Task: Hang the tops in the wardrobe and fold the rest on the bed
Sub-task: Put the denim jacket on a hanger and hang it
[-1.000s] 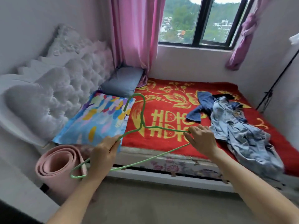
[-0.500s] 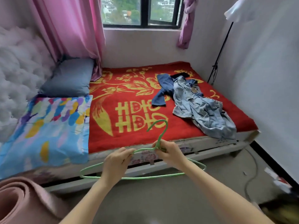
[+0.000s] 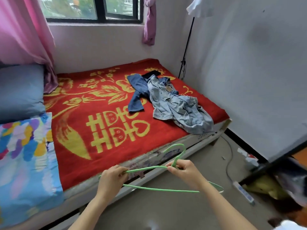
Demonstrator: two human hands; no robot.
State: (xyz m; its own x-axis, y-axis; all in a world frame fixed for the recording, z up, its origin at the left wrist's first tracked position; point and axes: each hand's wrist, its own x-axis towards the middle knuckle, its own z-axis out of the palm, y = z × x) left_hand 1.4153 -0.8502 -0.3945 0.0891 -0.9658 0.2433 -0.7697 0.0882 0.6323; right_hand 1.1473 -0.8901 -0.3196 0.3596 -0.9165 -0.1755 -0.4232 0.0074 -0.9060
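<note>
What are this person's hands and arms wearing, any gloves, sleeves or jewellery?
Nothing that shows. The left hand and right hand have no gloves, and I see no rings, watch or bracelet. The left forearm and right forearm are uncovered, with no sleeve down to the picture's bottom edge.

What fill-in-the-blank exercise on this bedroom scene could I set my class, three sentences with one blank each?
1. The left hand and right hand both hold a thin hanger coloured ____.
2. The pale denim garment lies on a blanket that is yellow and ____.
3. The curtain above the grey-blue pillow is ____.
Missing words: green; red; pink.
</note>
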